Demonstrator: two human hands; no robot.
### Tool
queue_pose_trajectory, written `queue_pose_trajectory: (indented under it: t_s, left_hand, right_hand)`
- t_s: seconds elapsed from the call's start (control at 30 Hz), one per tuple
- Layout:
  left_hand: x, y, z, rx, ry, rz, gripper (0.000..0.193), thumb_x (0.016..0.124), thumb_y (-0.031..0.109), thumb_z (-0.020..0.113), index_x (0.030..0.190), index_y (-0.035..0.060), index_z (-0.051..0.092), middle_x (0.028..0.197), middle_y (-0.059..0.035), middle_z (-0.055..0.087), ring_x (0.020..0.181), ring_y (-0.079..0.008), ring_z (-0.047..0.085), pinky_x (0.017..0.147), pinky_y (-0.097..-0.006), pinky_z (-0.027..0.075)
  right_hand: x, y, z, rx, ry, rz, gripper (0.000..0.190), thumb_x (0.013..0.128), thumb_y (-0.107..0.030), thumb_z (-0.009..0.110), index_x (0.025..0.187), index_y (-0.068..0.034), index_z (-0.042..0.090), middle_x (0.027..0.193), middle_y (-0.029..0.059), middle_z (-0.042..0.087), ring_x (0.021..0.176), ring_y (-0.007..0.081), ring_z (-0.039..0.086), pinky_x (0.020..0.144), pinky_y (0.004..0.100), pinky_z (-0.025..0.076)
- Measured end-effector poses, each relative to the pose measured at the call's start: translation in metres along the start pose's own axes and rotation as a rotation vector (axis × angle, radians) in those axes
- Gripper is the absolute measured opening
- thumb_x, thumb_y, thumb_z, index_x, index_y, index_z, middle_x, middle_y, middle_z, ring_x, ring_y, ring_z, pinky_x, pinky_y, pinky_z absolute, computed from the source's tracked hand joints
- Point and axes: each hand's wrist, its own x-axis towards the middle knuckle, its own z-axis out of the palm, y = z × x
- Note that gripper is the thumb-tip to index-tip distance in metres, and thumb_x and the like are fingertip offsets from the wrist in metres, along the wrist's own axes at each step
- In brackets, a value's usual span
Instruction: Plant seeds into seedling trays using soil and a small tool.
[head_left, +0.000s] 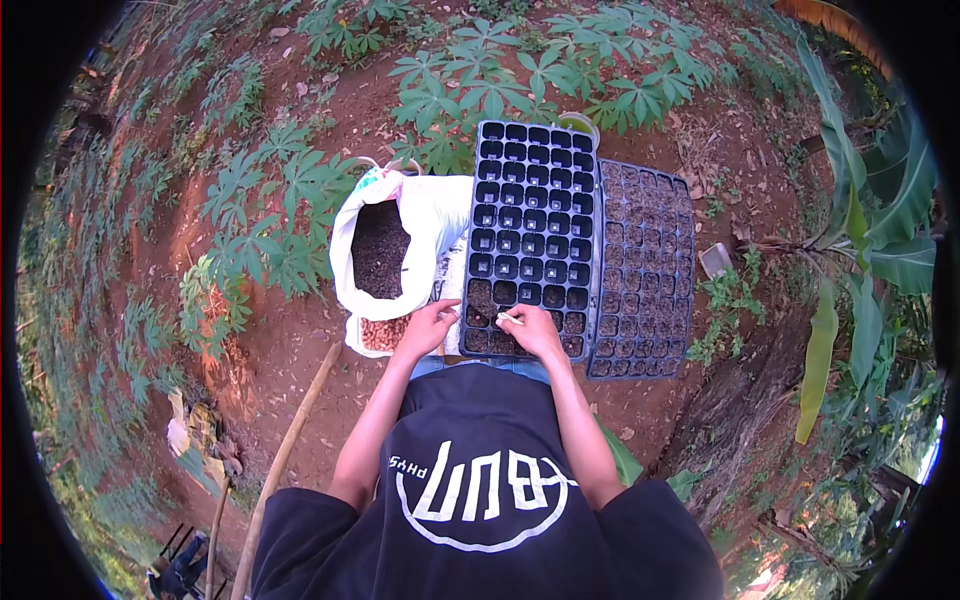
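Note:
A black plastic seedling tray (532, 240) lies before me, its near cells holding dark soil and its far cells empty. Over the near soil-filled cells, my right hand (532, 330) pinches a small pale stick. Beside the tray's left edge is my left hand (431, 328), its fingers close together; whether anything is between them cannot be told. A white sack (341, 259) of dark soil (380, 251) stands open just beyond that hand. Partly behind the left hand, a white container (352, 337) holds reddish-brown seeds or nuts (382, 334).
To the right, a second seedling tray (641, 270) is filled with soil. A small pale container (715, 260) lies on the ground beyond it. Leafy plants (491, 82) grow at the far side. A wooden pole (292, 442) slants at the lower left.

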Motion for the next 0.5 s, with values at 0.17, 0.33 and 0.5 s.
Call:
queue_pose_trajectory:
  t_s: [0.17, 0.33, 0.5]
  left_hand:
    - [0.004, 0.0, 0.013, -0.011, -0.041, -0.042, 0.042, 0.088, 0.023, 0.056, 0.129, 0.0125, 0.058, 0.104, -0.0122, 0.069, 0.089, -0.0226, 0.067, 0.084, -0.033, 0.051]
    - [0.005, -0.004, 0.02, 0.029, -0.053, -0.047, 0.049, 0.086, 0.016, 0.056, 0.135, 0.0156, 0.052, 0.104, -0.0074, 0.067, 0.087, -0.0174, 0.065, 0.083, -0.0304, 0.049]
    - [0.005, 0.005, 0.022, 0.051, -0.079, -0.041, 0.053, 0.085, 0.018, 0.056, 0.138, 0.018, 0.05, 0.104, -0.0064, 0.066, 0.086, -0.0171, 0.065, 0.083, -0.03, 0.049]
  right_hand:
    - [0.007, 0.002, -0.004, 0.012, -0.025, -0.003, 0.03, 0.081, -0.029, 0.071, 0.098, -0.005, 0.072, 0.081, 0.0082, 0.072, 0.075, 0.0177, 0.069, 0.073, 0.0298, 0.051]
    - [0.007, -0.008, -0.015, 0.027, -0.094, 0.039, 0.03, 0.081, -0.031, 0.072, 0.097, -0.006, 0.074, 0.078, 0.0071, 0.072, 0.074, 0.0146, 0.068, 0.071, 0.028, 0.05]
    - [0.009, -0.006, -0.02, 0.072, -0.116, 0.06, 0.029, 0.082, -0.032, 0.071, 0.096, -0.007, 0.074, 0.075, 0.0061, 0.071, 0.071, 0.0119, 0.066, 0.068, 0.027, 0.05]
